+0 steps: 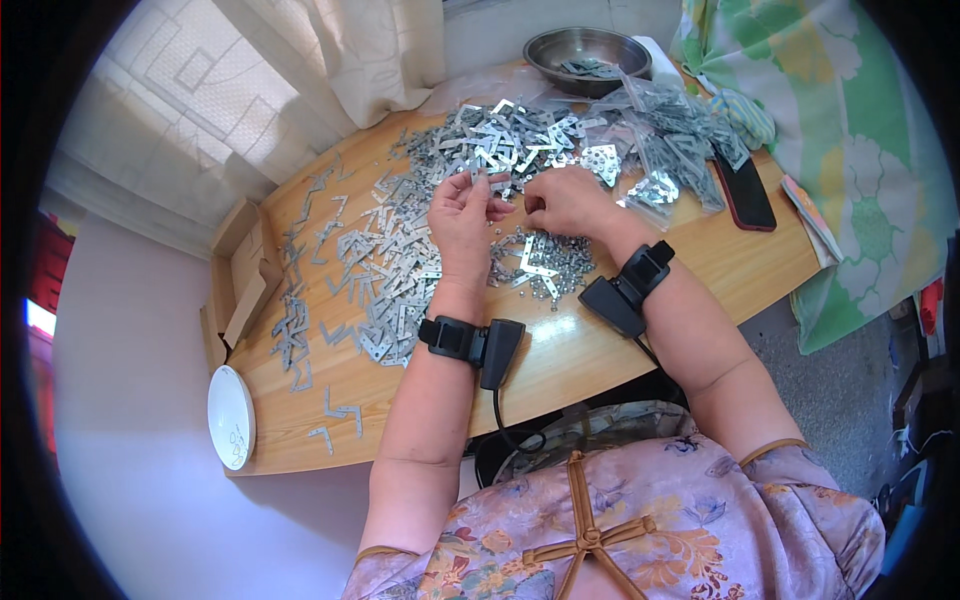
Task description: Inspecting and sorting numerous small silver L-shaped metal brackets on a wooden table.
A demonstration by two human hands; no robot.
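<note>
My left hand (462,218) is raised over the metal parts, its thumb and fingers closed around a small shiny greyish piece that I cannot make out clearly. Close beside it, my right hand (572,204) has its fingers curled in a pinch; what they hold, if anything, is hidden. Below the hands lies a spread of small screws (568,262), with a bright L-shaped corner bracket (532,262) on top. A heap of flat corner brackets (390,262) covers the table left of my left forearm, and more brackets (500,130) are piled beyond both hands.
Filled clear plastic bags (670,125) lie at the back right, near a metal bowl (588,48) and a dark phone (745,195). An open cardboard box (245,270) and a white bowl (231,418) stand along the left edge. A green patterned cloth (850,150) hangs at right.
</note>
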